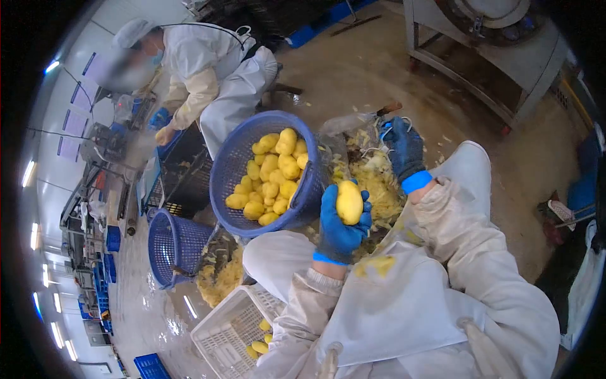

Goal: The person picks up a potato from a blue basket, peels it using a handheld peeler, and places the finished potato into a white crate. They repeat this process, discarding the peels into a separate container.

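A peeled yellow potato [349, 203] rests in my left hand [341, 227], whose blue-gloved fingers wrap round it. My right hand [404, 148], in a dark blue glove, is up and to the right, its fingers closed around a small tool that I cannot make out clearly. Below both hands lies a heap of pale peelings [379, 183]. Just left of them stands a large blue basket [221, 170], tilted towards me and holding several peeled potatoes [270, 177].
At the lower left, a white crate [218, 335] holds several potatoes beside a smaller blue basket [170, 249] and more peelings [222, 278]. A co-worker in white [208, 57] sits at the upper left. A metal machine [486, 57] stands at the upper right.
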Demonstrator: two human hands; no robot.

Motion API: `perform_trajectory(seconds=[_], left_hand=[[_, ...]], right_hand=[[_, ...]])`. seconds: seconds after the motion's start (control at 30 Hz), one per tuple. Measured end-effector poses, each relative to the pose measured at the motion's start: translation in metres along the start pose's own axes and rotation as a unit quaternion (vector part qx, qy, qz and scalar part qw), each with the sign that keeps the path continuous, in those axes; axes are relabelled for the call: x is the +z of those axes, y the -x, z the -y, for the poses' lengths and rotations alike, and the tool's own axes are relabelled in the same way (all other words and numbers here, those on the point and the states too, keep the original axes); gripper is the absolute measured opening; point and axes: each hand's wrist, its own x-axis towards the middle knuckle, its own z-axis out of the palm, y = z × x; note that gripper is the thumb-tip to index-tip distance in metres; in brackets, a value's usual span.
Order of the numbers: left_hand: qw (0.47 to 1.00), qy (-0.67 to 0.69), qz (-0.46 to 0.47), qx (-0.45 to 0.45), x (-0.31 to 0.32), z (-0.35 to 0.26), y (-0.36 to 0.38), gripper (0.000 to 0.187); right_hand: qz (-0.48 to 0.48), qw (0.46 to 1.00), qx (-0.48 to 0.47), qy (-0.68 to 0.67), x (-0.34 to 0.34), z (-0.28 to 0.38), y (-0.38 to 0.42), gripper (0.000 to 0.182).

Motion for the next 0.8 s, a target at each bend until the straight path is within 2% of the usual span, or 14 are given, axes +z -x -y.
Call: perform_trajectory(seconds=[0.03, 0.1, 0.2, 0.27, 0.33, 0.43, 0.47, 0.53, 0.57, 0.63, 0.67, 0.7, 0.73, 0.8], left_hand=[[0.998, 0.034, -0.045, 0.025, 0.003, 0.002, 0.000, 0.043], [0.992, 0.072, -0.091, 0.042, 0.011, 0.010, 0.003, 0.043], [0.996, 0.002, -0.051, 0.074, 0.017, 0.012, 0.001, 0.042], [0.999, 0.038, 0.000, 0.024, -0.007, 0.012, 0.000, 0.042], [0.999, 0.036, 0.027, 0.008, -0.020, 0.012, -0.001, 0.043], [1.000, 0.019, -0.009, 0.000, -0.013, 0.018, 0.003, 0.043], [1.000, 0.020, -0.011, 0.001, -0.011, 0.018, 0.007, 0.043], [0.997, -0.068, -0.007, 0.039, -0.006, 0.013, 0.007, 0.044], [0.997, -0.065, -0.008, 0.038, -0.023, 0.018, 0.000, 0.044], [0.910, -0.348, -0.060, 0.216, -0.069, 0.032, -0.020, 0.044], [0.910, -0.349, -0.058, 0.214, -0.054, 0.029, -0.015, 0.044], [0.966, -0.225, -0.044, 0.123, -0.025, 0.023, -0.002, 0.042], [0.995, -0.093, -0.028, 0.031, -0.008, 0.019, 0.005, 0.041], [0.993, -0.102, -0.027, 0.046, -0.006, 0.015, 0.007, 0.041]], right_hand=[[-0.015, 0.998, 0.002, -0.065, 0.015, 0.019, 0.013, 0.028], [0.018, 0.999, -0.002, -0.033, 0.030, 0.023, 0.034, 0.029], [0.095, 0.995, -0.001, 0.021, 0.040, 0.028, 0.057, 0.029], [0.175, 0.972, 0.149, 0.045, 0.048, 0.028, 0.066, 0.028], [0.193, 0.970, 0.147, 0.002, 0.048, 0.022, 0.063, 0.022], [0.120, 0.971, 0.033, 0.204, 0.030, 0.010, 0.033, 0.028], [0.121, 0.971, 0.035, 0.204, 0.022, 0.008, 0.029, 0.028], [0.023, 0.999, 0.003, -0.034, 0.014, 0.006, 0.016, 0.030], [0.028, 0.996, 0.004, 0.090, 0.026, 0.027, 0.036, 0.030], [0.083, 0.991, 0.053, 0.085, 0.037, 0.017, 0.059, 0.030], [0.139, 0.983, 0.099, 0.074, 0.038, 0.009, 0.062, 0.030], [0.112, 0.987, 0.025, 0.116, 0.016, -0.021, 0.039, 0.030], [0.112, 0.987, 0.025, 0.115, 0.005, -0.015, 0.028, 0.030], [-0.033, 0.996, 0.077, -0.017, -0.001, 0.003, 0.015, 0.029]])
